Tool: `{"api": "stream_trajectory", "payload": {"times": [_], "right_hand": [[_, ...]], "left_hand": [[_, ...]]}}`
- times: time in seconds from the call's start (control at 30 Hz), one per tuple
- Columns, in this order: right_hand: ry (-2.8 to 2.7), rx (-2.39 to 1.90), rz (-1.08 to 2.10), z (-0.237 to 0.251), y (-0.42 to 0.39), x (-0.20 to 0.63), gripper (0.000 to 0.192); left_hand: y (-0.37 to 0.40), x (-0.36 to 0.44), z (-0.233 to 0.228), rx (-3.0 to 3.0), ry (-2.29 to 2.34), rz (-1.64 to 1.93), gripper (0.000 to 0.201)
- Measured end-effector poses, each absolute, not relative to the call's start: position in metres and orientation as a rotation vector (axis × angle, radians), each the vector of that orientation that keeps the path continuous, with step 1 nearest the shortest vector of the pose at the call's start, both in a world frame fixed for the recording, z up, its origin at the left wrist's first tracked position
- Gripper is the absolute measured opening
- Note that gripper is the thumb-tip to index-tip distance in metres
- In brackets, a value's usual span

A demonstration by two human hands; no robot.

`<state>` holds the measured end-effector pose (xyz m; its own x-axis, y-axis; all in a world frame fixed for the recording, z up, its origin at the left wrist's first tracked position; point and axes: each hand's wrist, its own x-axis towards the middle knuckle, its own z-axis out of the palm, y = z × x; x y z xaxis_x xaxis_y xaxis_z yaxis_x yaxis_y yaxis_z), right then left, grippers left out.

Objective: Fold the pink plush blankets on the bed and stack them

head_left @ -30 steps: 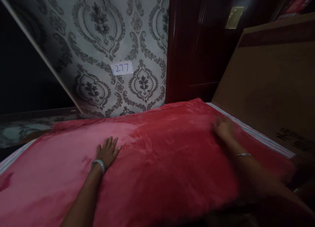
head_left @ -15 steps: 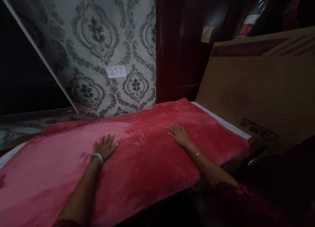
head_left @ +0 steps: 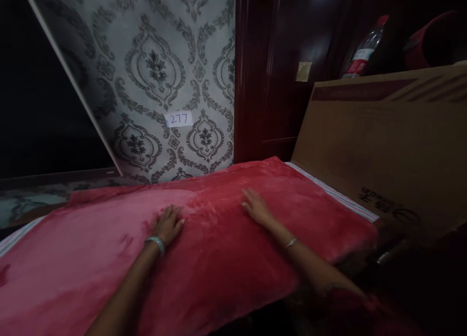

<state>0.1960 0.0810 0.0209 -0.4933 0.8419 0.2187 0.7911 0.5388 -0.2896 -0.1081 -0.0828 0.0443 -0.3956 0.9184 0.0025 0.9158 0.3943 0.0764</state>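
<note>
L hand (head_left: 168,225) flat on red blanket (head_left: 226,258), R hand (head_left: 255,207) flat nearby

1. Ahead of you: patterned grey wallpaper (head_left: 160,68) bearing a paper label (head_left: 178,118) marked 277.
2. Dark red wooden door (head_left: 277,73) beside it.
3. To your right: cardboard box (head_left: 386,141); plastic bottle (head_left: 361,51) behind.
4. Dim light.

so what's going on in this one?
A person has both hands flat on a red plush blanket spread over a raised surface. The left hand, with a bracelet on its wrist, presses near the blanket's middle; the right hand lies palm down a little to its right, fingers spread. Neither hand grips anything. A striped edge shows along the blanket's right side, next to a large cardboard box. A tag reading 277 is stuck on the patterned wall behind.
</note>
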Motion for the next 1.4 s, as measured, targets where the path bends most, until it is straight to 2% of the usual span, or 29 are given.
{"api": "stream_trajectory", "payload": {"times": [0.17,0.27,0.33,0.47,0.6,0.7,0.8,0.93,1.13,1.33,1.4], "right_hand": [[-2.719,-0.683,0.388,0.019,0.054,0.087,0.056],[-2.768,-0.608,0.451,0.018,0.076,0.067,0.054],[-2.783,-0.714,0.36,0.019,0.112,0.071,0.052],[-2.75,-1.044,0.168,0.021,0.212,0.127,0.052],[-2.571,-1.5,0.135,0.015,0.299,0.236,0.053],[-2.386,-1.814,0.116,0.002,0.335,0.319,0.059],[-2.265,-1.948,0.095,-0.015,0.353,0.369,0.06],[-2.167,-2.031,0.09,-0.027,0.361,0.383,0.06],[-1.977,-2.247,0.102,-0.007,0.334,0.362,0.058],[-2.218,-1.9,0.028,-0.012,0.256,0.328,0.058],[-2.21,-1.908,0.033,-0.018,0.23,0.334,0.058]], "left_hand": [[-0.043,-0.099,0.048,1.625,2.718,-0.052,0.062],[-0.032,-0.102,0.032,1.662,2.708,-0.128,0.059],[-0.029,-0.108,0.02,1.682,2.692,-0.154,0.059],[-0.026,-0.122,0.005,1.729,2.681,-0.148,0.06],[-0.025,-0.132,-0.004,1.713,2.67,-0.152,0.062],[-0.026,-0.139,-0.011,1.707,2.653,-0.169,0.063],[-0.026,-0.144,-0.015,1.705,2.653,-0.186,0.063],[-0.026,-0.143,-0.014,1.709,2.671,-0.204,0.062],[-0.025,-0.126,0.002,1.668,2.667,-0.194,0.061],[-0.023,-0.117,0.014,1.706,2.671,-0.153,0.061],[-0.022,-0.115,0.015,1.694,2.671,-0.13,0.061]]}}
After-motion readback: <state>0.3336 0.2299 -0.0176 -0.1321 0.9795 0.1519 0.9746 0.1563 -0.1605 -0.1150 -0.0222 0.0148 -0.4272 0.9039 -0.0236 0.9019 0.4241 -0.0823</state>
